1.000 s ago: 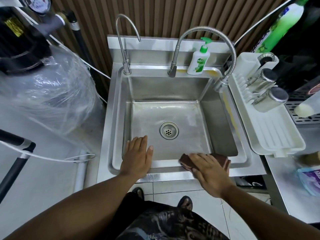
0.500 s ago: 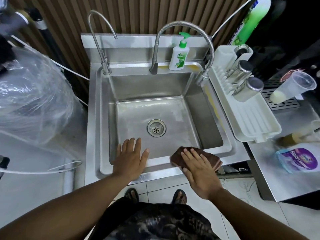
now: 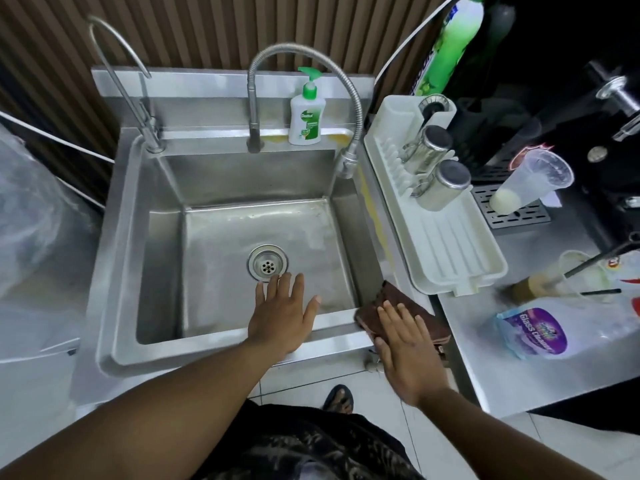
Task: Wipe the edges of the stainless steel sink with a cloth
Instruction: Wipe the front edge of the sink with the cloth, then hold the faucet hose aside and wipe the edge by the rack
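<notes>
Fingers straight, the right hand (image 3: 405,355) is pressing the brown cloth (image 3: 393,296) onto the front corner of the sink (image 3: 214,345), lower right of centre, while the left hand (image 3: 280,320) is resting flat, holding nothing; unpinched, the cloth is probably risking slipping off.

sink (image 3: 119,237): stainless, square basin | cloth (image 3: 394,294): brown, apparently folded, on front-right rim

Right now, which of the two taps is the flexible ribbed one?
The tap beside the soap bottle; its ribbed hose arches rightward. The other tap, at the back left corner, is thin and smooth.
</notes>
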`<action>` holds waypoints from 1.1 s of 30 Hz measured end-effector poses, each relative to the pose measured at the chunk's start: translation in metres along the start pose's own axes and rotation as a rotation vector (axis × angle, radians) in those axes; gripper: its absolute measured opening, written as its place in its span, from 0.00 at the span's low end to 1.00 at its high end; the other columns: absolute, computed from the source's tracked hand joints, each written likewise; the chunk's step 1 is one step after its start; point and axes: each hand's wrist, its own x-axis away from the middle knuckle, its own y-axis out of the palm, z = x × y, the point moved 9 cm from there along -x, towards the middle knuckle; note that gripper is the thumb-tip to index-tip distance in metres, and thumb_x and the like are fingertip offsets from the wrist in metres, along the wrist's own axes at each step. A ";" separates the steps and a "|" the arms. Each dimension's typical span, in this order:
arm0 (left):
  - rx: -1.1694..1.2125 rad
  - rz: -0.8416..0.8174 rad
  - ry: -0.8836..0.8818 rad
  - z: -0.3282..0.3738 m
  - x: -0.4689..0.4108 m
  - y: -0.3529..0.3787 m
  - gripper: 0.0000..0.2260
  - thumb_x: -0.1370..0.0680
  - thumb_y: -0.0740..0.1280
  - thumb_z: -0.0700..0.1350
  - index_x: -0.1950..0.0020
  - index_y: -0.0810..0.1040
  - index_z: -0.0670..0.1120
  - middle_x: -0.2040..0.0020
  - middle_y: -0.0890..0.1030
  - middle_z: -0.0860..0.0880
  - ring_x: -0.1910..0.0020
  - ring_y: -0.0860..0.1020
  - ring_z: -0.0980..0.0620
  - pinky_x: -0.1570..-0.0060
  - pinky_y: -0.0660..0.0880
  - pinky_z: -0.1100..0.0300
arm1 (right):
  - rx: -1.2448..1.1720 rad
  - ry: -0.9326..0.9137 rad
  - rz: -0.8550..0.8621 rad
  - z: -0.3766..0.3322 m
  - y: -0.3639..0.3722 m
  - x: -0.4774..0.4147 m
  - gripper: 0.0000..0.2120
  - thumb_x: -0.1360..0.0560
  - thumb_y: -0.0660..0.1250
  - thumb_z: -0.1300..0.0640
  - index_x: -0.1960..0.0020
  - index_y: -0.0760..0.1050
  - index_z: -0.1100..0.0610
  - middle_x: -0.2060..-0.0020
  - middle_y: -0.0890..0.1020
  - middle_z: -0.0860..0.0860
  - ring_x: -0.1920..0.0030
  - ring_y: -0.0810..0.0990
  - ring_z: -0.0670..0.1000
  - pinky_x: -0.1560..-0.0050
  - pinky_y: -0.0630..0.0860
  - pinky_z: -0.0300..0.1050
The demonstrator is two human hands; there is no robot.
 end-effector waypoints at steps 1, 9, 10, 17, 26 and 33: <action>0.001 -0.008 -0.009 0.008 -0.004 0.001 0.40 0.25 0.31 0.66 0.18 0.52 0.48 0.19 0.56 0.44 0.20 0.53 0.41 0.22 0.47 0.41 | -0.001 -0.029 -0.013 -0.003 0.002 0.001 0.30 0.17 0.39 0.42 0.19 0.57 0.52 0.20 0.57 0.47 0.19 0.52 0.52 0.21 0.44 0.51; 0.032 -0.078 -0.128 0.018 -0.019 0.010 0.33 0.18 0.43 0.65 0.17 0.48 0.50 0.18 0.53 0.44 0.19 0.48 0.43 0.22 0.43 0.40 | -0.064 -0.051 -0.029 -0.001 0.000 -0.016 0.34 0.19 0.36 0.41 0.18 0.47 0.57 0.20 0.46 0.47 0.20 0.42 0.49 0.21 0.39 0.46; 0.049 -0.087 -0.146 0.018 -0.018 0.009 0.33 0.18 0.43 0.65 0.17 0.48 0.50 0.18 0.52 0.45 0.19 0.48 0.43 0.22 0.43 0.40 | -0.079 -0.020 -0.040 0.000 -0.002 -0.024 0.36 0.22 0.31 0.40 0.18 0.42 0.56 0.21 0.41 0.46 0.21 0.36 0.48 0.22 0.35 0.45; 0.325 -0.004 -0.198 0.028 -0.039 -0.030 0.31 0.17 0.49 0.64 0.17 0.51 0.50 0.18 0.56 0.46 0.19 0.53 0.46 0.23 0.47 0.41 | -0.097 0.056 -0.031 0.000 -0.007 -0.063 0.39 0.25 0.28 0.40 0.18 0.38 0.56 0.19 0.42 0.49 0.19 0.37 0.52 0.23 0.34 0.46; 0.903 0.245 -0.087 0.054 -0.150 -0.165 0.42 0.24 0.72 0.57 0.17 0.52 0.50 0.19 0.60 0.47 0.22 0.62 0.47 0.30 0.63 0.57 | -0.068 0.146 -0.024 0.000 -0.013 -0.061 0.39 0.21 0.34 0.37 0.18 0.47 0.60 0.19 0.47 0.54 0.19 0.42 0.54 0.21 0.39 0.47; 0.938 0.076 -0.037 0.076 -0.214 -0.176 0.21 0.24 0.72 0.52 0.36 0.74 0.46 0.44 0.81 0.46 0.45 0.80 0.43 0.48 0.77 0.53 | -0.035 0.252 -0.075 0.002 -0.007 -0.045 0.42 0.21 0.41 0.28 0.20 0.34 0.55 0.22 0.36 0.49 0.20 0.34 0.51 0.21 0.36 0.49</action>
